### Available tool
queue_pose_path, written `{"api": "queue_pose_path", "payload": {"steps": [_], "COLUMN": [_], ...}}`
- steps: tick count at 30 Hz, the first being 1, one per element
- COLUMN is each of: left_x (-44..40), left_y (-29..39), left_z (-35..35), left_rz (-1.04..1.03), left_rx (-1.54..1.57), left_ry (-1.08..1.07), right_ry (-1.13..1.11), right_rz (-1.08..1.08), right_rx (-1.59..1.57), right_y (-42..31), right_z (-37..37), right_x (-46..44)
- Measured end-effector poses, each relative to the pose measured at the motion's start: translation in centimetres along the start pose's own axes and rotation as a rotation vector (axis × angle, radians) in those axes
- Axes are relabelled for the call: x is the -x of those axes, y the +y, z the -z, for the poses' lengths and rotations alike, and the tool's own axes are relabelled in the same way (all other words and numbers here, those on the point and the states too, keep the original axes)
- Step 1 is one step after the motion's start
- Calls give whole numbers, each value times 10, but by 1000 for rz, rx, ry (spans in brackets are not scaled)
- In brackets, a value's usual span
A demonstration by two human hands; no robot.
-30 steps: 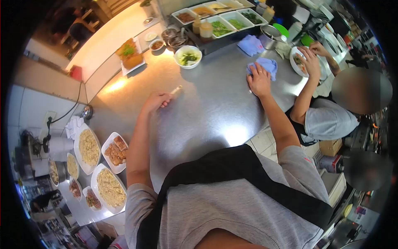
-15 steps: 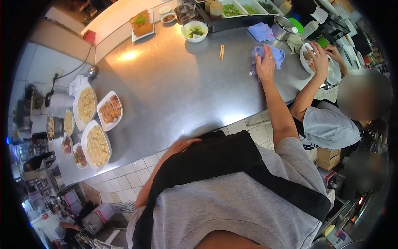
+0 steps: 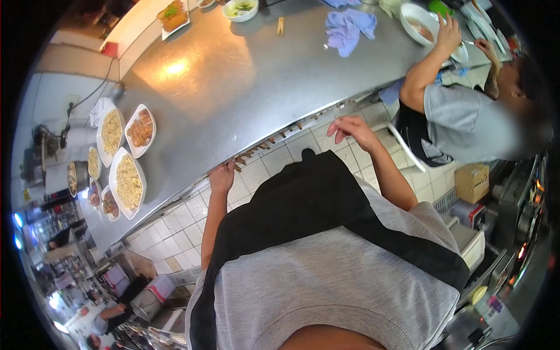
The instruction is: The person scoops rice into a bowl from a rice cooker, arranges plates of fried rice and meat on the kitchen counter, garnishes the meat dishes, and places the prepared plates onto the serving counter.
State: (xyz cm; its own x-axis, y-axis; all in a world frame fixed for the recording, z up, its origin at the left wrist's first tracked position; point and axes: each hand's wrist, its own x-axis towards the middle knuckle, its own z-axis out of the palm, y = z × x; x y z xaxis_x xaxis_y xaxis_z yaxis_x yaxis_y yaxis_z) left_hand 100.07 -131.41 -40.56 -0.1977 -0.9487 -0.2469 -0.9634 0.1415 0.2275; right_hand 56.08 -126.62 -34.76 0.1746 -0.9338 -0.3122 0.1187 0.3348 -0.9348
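Observation:
At the front edge of the steel counter (image 3: 216,105), my left hand (image 3: 221,177) is closed with its fingertips at a wooden clothespin (image 3: 237,166), which looks to be in its grip. Several more clothespins (image 3: 269,142) line this edge to its right. My right hand (image 3: 354,130) hangs over the tiled floor just off the counter, fingers loosely bent and apart, holding nothing. Beyond it a crumpled blue cloth (image 3: 349,30) lies on the counter. A single clothespin (image 3: 280,25) rests farther back on the steel.
Plates of rice (image 3: 129,182) and sliced meat (image 3: 140,133) stand at the left. A plate of fried food (image 3: 174,17) and a bowl with greens (image 3: 240,9) are at the back. On the right a co-worker (image 3: 466,116) has hands at a white bowl (image 3: 415,23).
My right hand has left the blue cloth and come back past the counter's edge. My left hand has moved from beside my apron to the clothespins. The view has shifted.

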Motion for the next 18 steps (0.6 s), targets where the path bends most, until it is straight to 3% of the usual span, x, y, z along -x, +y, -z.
{"api": "queue_pose_path", "payload": {"steps": [2,5,6,9,12,15,18], "left_x": [8,24,30,42,46,49,52], "left_y": [-2,4,6,11,9,11,11], "left_z": [-1,8,11,21,27,33,36], "left_rz": [-55,-84,-75,-77,-108,-136,-110], "left_rx": [98,163,166,165,152,155,135], "left_ry": [28,9,-8,-28,-32,-14,-44], "right_ry": [5,306,266,327,330,233,77], "right_rz": [-283,-362,-392,-318,-152,-116,-237], "right_rx": [68,-56,-78,-234,-657,-807,-781], "right_y": [43,84,90,102,107,110,132], "right_z": [1,-2,0,-15,-40,-69,-80], "right_x": [8,4,-3,-24,-39,-36,-38]}}
